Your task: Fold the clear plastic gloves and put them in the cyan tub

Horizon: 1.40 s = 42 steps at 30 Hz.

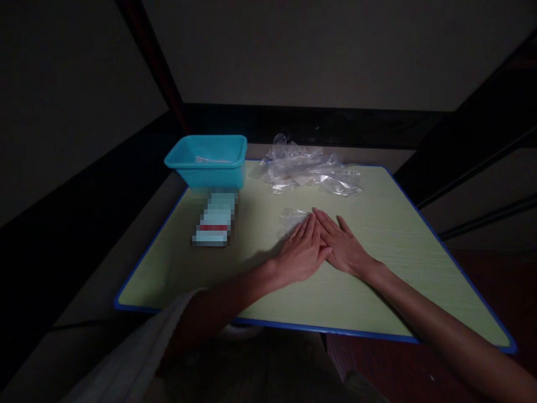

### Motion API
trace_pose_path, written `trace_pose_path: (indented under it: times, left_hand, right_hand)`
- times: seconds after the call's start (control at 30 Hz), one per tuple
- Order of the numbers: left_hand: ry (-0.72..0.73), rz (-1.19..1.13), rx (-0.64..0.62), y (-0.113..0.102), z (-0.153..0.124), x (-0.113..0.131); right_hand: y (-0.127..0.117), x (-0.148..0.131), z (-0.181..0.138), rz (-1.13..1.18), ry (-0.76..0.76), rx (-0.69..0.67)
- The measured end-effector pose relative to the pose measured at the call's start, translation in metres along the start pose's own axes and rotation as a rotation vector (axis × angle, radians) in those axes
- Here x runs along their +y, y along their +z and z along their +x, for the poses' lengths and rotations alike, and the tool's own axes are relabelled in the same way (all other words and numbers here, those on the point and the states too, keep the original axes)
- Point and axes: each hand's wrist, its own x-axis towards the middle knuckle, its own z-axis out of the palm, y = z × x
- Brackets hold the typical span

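Note:
My left hand and my right hand lie flat side by side on the pale green table, fingers stretched out and touching at the inner edges. Neither hand holds anything. Just beyond the fingertips of my left hand lies a small clear plastic piece. Farther back sits a crumpled heap of clear plastic bags.
A turquoise plastic tub stands at the table's far left with something pale inside. In front of it lies a small blurred-out box. The table has a blue rim. The room around is dark.

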Motion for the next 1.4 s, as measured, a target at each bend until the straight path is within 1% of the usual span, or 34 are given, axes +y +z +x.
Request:
trace_pose_path:
  times: [0.17,0.27,0.4,0.6,0.73,0.87,1.0,1.1,1.17,1.23,1.33,1.4]
  left_hand:
    - [-0.055,0.048,0.009,0.005,-0.004,-0.005]
    - [-0.053,0.068,0.032,0.006,-0.007,-0.007]
    - [-0.049,0.08,0.031,0.007,-0.011,-0.013]
    - [-0.039,0.086,0.068,0.007,-0.02,-0.027]
    - [-0.034,0.106,0.064,0.007,-0.026,-0.036]
    - [-0.033,0.092,0.096,0.008,-0.031,-0.046]
    - [-0.052,0.054,0.121,0.009,-0.034,-0.051]
    - [-0.067,0.016,0.162,0.006,-0.034,-0.05]
    - [-0.039,-0.03,0.21,0.002,-0.034,-0.048]
    - [0.029,-0.11,0.263,-0.002,-0.034,-0.046]
    - [0.159,-0.251,0.3,-0.005,-0.035,-0.043]
    - [0.204,-0.299,0.305,-0.005,-0.035,-0.041]
  right_hand:
    - [-0.001,-0.002,0.001,0.01,0.041,-0.012]
    - [-0.001,-0.003,0.001,0.014,0.031,0.001]
    - [-0.003,-0.003,0.001,0.015,0.05,-0.028]
    - [-0.003,-0.003,0.0,0.012,0.039,0.008]
    - [-0.005,-0.004,0.001,0.01,0.062,-0.015]
    - [-0.009,-0.006,0.001,0.02,0.076,-0.035]
    - [-0.011,-0.001,0.001,0.089,0.065,-0.022]
    - [-0.009,0.007,0.003,0.224,0.084,0.044]
    - [-0.008,0.014,0.004,0.311,0.092,0.118]
    - [-0.006,0.022,0.006,0.371,0.091,0.174]
    - [-0.007,0.03,0.006,0.428,0.08,0.201]
    - [-0.01,0.033,0.006,0.453,0.074,0.202]
